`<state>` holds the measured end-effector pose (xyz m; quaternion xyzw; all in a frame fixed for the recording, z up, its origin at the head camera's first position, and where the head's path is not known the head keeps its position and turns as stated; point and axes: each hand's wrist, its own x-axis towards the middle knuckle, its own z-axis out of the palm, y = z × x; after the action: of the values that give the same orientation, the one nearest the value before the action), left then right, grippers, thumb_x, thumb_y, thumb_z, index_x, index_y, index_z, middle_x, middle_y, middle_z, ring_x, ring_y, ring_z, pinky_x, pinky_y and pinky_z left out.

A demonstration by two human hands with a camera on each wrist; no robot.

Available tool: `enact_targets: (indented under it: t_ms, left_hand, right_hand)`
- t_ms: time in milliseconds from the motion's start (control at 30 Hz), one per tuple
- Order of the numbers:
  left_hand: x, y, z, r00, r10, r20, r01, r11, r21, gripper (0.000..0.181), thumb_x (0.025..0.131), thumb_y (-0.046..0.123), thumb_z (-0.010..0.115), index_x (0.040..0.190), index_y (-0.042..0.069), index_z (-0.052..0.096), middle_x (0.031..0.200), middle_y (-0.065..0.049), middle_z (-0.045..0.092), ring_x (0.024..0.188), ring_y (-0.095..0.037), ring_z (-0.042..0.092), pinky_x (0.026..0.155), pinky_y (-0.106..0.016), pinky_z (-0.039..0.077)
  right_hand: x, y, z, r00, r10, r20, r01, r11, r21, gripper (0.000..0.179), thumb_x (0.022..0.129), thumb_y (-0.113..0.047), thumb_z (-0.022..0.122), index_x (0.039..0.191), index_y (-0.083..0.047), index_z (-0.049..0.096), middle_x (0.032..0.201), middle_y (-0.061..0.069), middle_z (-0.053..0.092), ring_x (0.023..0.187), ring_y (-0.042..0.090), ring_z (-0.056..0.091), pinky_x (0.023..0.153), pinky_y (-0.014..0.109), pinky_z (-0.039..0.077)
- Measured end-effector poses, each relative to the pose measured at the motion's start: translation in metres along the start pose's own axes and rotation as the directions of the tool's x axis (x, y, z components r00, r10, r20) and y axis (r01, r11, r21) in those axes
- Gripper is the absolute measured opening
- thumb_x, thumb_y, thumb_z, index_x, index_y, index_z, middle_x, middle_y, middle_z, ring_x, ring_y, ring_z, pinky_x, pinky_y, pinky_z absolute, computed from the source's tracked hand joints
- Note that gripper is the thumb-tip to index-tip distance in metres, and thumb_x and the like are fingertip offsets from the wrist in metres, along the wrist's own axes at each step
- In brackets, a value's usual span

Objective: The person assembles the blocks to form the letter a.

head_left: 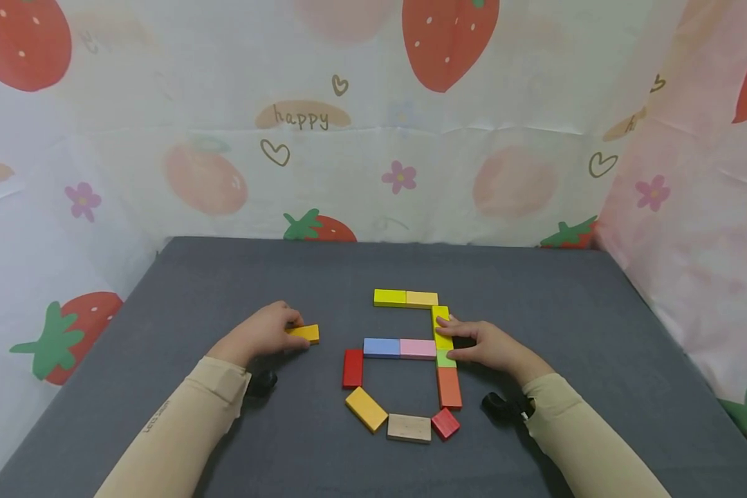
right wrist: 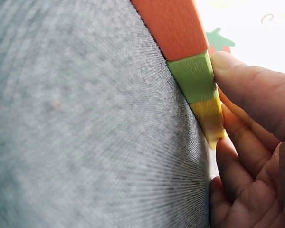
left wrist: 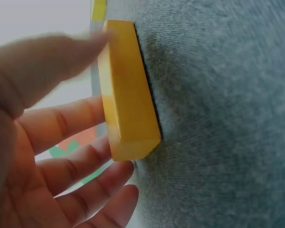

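Observation:
My left hand (head_left: 266, 333) pinches an orange-yellow block (left wrist: 133, 85) at the left, thumb on one side and fingers on the other. The block lies close to the dark cloth; whether it touches is unclear. My right hand (head_left: 488, 349) rests at the right side of the block figure. Its thumb (right wrist: 242, 78) touches the small green block (head_left: 445, 358), and other fingertips lie on the yellow block (head_left: 440, 324) above it. Below the green block sits an orange block (head_left: 449, 387). A blue block (head_left: 382, 347) and a pink block (head_left: 418, 348) run leftward from the green one.
A yellow block (head_left: 389, 298) and a pale orange block (head_left: 421, 299) form the top row. A red block (head_left: 352, 368), a tilted yellow-orange block (head_left: 366, 409), a wooden block (head_left: 409, 428) and a small red block (head_left: 445, 423) curve below. A strawberry-print curtain (head_left: 361, 83) stands behind the table.

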<state>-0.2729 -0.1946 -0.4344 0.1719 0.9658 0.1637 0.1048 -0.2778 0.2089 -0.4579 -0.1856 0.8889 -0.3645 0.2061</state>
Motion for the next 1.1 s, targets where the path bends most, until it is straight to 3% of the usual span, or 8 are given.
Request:
enact_targets:
  t_ms: [233,333,567,700,800,900,1000,1100]
  left_hand:
    - [0.002,0.005,0.000,1.000,0.004,-0.018,-0.004,1.000,-0.009,0.023,0.075,0.025,0.075,0.077,0.013,0.056,0.072,0.000,0.051,0.067,-0.016,0.047,0.062,-0.030,0.039]
    - [0.001,0.011,0.001,1.000,-0.017,-0.012,0.017,1.000,-0.017,0.026,0.074,0.021,0.075,0.076,0.013,0.051,0.068,0.000,0.049,0.065,-0.016,0.047,0.060,-0.029,0.038]
    - [-0.001,0.026,0.000,0.999,0.020,-0.026,-0.019,0.999,0.044,0.010,0.079,0.014,0.069,0.084,0.013,0.061,0.074,0.003,0.055,0.068,-0.014,0.048,0.066,-0.031,0.043]
    - [-0.001,0.037,-0.001,0.997,0.025,-0.076,-0.025,1.000,0.007,0.008,0.080,0.014,0.067,0.087,0.014,0.062,0.079,0.002,0.058,0.070,-0.015,0.050,0.070,-0.032,0.045]
    - [0.000,0.052,-0.003,0.995,0.007,-0.095,-0.012,0.999,-0.050,0.010,0.081,0.016,0.068,0.089,0.015,0.062,0.083,0.003,0.058,0.074,-0.015,0.050,0.073,-0.032,0.046]
    - [0.000,0.072,-0.004,0.996,0.026,-0.080,-0.032,0.997,-0.074,0.011,0.082,0.016,0.067,0.092,0.017,0.063,0.086,0.004,0.058,0.077,-0.015,0.051,0.075,-0.032,0.047]
    - [0.000,0.097,-0.002,0.995,0.099,-0.029,-0.100,0.993,-0.065,0.015,0.084,0.013,0.064,0.098,0.017,0.064,0.090,0.004,0.060,0.079,-0.014,0.051,0.077,-0.031,0.046]
    - [-0.002,0.123,0.000,0.982,0.185,0.042,-0.182,0.981,-0.069,0.022,0.085,0.010,0.062,0.106,0.017,0.064,0.098,0.004,0.061,0.084,-0.012,0.051,0.082,-0.031,0.046]
  right_hand:
    - [0.000,0.000,0.000,1.000,-0.016,0.007,0.016,1.000,0.012,0.050,0.079,-0.036,0.068,0.127,-0.029,0.054,0.141,-0.009,0.038,0.137,0.021,0.019,0.106,0.053,0.017]
    - [0.000,0.001,0.001,1.000,-0.020,0.007,0.020,1.000,0.010,0.051,0.079,-0.037,0.068,0.127,-0.029,0.054,0.141,-0.009,0.038,0.137,0.021,0.019,0.106,0.053,0.017]
    - [0.000,0.001,0.000,1.000,-0.029,0.006,0.029,1.000,0.012,0.050,0.079,-0.036,0.069,0.127,-0.028,0.055,0.141,-0.008,0.038,0.137,0.021,0.019,0.106,0.052,0.017]
    - [0.001,0.002,0.001,0.999,-0.033,0.009,0.033,0.999,0.007,0.051,0.079,-0.036,0.069,0.127,-0.028,0.055,0.141,-0.008,0.038,0.137,0.020,0.020,0.106,0.051,0.018]
    - [0.001,0.003,0.001,0.999,-0.030,0.013,0.030,1.000,0.004,0.051,0.079,-0.037,0.068,0.127,-0.028,0.054,0.141,-0.008,0.038,0.137,0.021,0.020,0.106,0.052,0.018]
    - [0.001,0.004,0.000,0.999,-0.036,0.012,0.036,0.999,0.007,0.050,0.080,-0.036,0.068,0.127,-0.027,0.055,0.141,-0.007,0.038,0.137,0.022,0.019,0.106,0.052,0.018]
    - [0.001,0.004,-0.001,0.999,-0.040,0.010,0.040,0.999,0.004,0.050,0.080,-0.036,0.068,0.127,-0.027,0.055,0.141,-0.007,0.038,0.137,0.022,0.019,0.106,0.052,0.018]
    - [0.001,0.003,-0.001,0.999,-0.041,0.013,0.041,0.999,-0.008,0.050,0.080,-0.036,0.068,0.127,-0.028,0.054,0.142,-0.008,0.037,0.137,0.021,0.019,0.106,0.052,0.017]
